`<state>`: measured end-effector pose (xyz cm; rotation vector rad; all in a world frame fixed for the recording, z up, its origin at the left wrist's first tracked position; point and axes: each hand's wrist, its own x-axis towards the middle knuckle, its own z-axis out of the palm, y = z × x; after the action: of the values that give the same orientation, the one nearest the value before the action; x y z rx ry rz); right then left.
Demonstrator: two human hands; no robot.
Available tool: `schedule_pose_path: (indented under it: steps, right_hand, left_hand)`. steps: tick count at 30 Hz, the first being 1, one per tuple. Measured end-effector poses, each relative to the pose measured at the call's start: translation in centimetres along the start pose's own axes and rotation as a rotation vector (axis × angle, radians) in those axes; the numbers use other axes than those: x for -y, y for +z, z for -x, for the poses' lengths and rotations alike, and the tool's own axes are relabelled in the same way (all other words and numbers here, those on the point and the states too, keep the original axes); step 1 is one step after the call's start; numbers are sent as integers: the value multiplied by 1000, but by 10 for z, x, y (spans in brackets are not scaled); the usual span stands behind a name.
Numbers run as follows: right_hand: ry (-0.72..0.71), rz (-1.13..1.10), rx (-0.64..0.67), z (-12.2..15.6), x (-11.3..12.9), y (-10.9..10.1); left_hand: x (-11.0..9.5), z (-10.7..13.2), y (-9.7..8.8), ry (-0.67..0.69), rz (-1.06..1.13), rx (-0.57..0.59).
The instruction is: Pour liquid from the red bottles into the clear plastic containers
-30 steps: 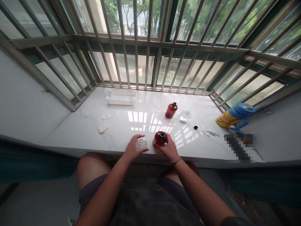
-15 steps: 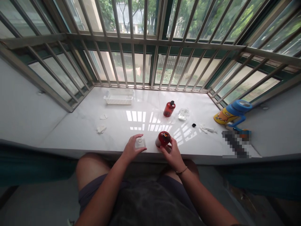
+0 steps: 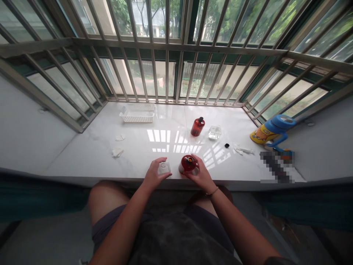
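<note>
Near the front edge of the white marble-look sill, my left hand (image 3: 152, 174) is closed around a small clear square bottle (image 3: 164, 168), thumb and fingers on opposite sides. To its right, my right hand (image 3: 203, 176) grips a dark red bottle (image 3: 186, 165) whose mouth is uncapped. The red bottle looks nearly upright; whether its base touches the sill I cannot tell. A small black cap (image 3: 227, 145) lies to the right. Further back stands another red bottle (image 3: 197, 127) with a black cap, next to a clear glass-like container (image 3: 214, 133).
A white plastic basket (image 3: 138, 117) sits at the back left. Crumpled white scraps (image 3: 117, 152) lie on the left, and a white crumpled strip (image 3: 243, 149) on the right. A blue and yellow water bottle (image 3: 273, 129) stands at the right. Metal bars (image 3: 167, 81) close off the window.
My right hand has brought the red bottle slightly left, closer to the clear bottle, and its mouth has turned more upward. The left hand has stayed almost still. The view has shifted a little.
</note>
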<state>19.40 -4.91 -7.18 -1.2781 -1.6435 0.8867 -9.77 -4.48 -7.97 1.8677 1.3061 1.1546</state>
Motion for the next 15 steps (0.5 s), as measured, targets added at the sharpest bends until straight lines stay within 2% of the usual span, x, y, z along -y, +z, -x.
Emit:
schedule_pose_path:
  steps: [4, 6, 11, 15]
  right_hand:
    - [12, -94, 79, -24, 1, 7]
    - [30, -138, 67, -33, 0, 14]
    - [79, -94, -111, -44, -5, 33]
    - [138, -54, -258, -32, -6, 44]
  left_hand:
    - [0, 0, 0, -2, -2, 4]
    - [1, 0, -1, -13, -5, 10]
    - [1, 1, -1, -9, -4, 14]
    - [1, 0, -1, -16, 8, 23]
